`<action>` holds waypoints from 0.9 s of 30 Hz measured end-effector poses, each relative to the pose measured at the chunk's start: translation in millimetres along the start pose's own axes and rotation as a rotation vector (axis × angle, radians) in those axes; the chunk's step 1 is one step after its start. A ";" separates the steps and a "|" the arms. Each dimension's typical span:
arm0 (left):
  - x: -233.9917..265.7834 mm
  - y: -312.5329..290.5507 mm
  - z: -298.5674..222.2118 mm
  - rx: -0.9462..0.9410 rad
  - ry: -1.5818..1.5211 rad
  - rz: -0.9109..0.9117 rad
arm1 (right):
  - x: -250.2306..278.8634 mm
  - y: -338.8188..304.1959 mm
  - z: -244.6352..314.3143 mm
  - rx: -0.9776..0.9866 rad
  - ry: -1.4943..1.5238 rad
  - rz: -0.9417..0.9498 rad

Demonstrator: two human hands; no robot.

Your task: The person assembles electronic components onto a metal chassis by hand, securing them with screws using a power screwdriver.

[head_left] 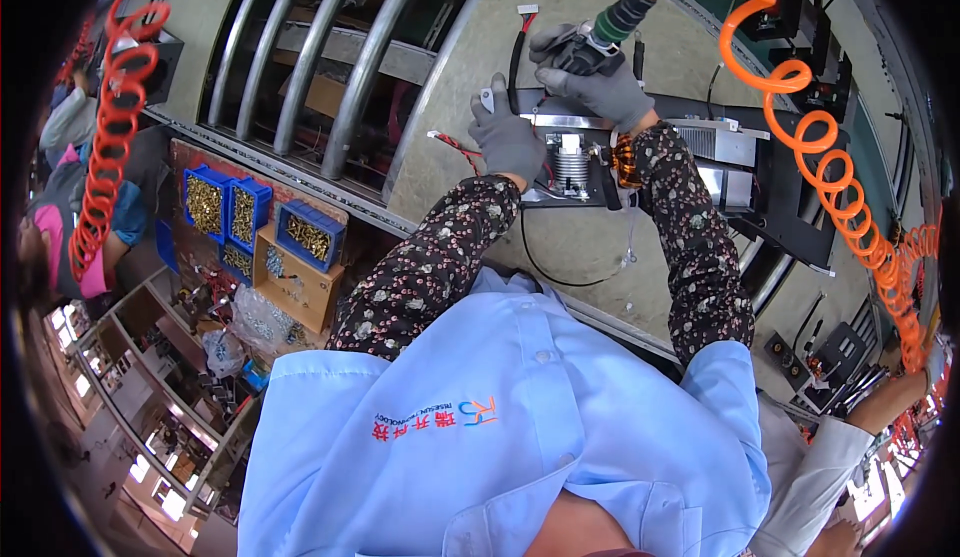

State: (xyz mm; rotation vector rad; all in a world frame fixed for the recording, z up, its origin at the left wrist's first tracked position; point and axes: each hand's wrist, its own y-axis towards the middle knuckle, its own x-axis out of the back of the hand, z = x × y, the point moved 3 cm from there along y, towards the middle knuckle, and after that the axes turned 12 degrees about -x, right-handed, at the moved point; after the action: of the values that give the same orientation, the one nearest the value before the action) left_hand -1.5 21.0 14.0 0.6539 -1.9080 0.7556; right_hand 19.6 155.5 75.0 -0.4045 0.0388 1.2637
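My right hand (610, 92), in a grey glove, is wrapped round a black air-powered driver (578, 55) with a green collar. An orange coiled air hose runs up from its end. My left hand (508, 139), also gloved, has its fingers closed on a small silver metal tab (487, 100). Both hands are over the far edge of an assembly on a dark panel. Beside my left hand sits a finned silver metal block (570, 169), with a copper-wound coil (625, 162) to its right. The driver's tip is hidden.
Silver heat sinks (705, 137) sit on the dark panel (800, 197) at right. Blue bins (312, 235) of brass-coloured fasteners and a cardboard box (290, 282) stand at left. Metal rollers (360, 67) lie beyond. The orange hose (835, 137) hangs at right; other people are at both sides.
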 end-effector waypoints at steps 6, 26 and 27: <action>6.3 -7.0 5.7 -0.157 -0.084 -0.034 | 14.1 -3.9 26.6 0.156 -0.095 -0.103; 18.3 -68.5 29.9 0.249 -1.257 0.023 | -9.9 -13.3 7.9 -0.037 -0.022 -0.009; 17.3 -67.8 31.4 0.238 -1.236 0.024 | -11.7 -15.2 7.2 -0.032 -0.001 0.007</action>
State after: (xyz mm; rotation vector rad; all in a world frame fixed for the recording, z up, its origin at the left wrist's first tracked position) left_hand 21.5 -49.3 33.9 1.4737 -2.9344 0.6291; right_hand 28.8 143.4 88.8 -0.4314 0.0196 1.2721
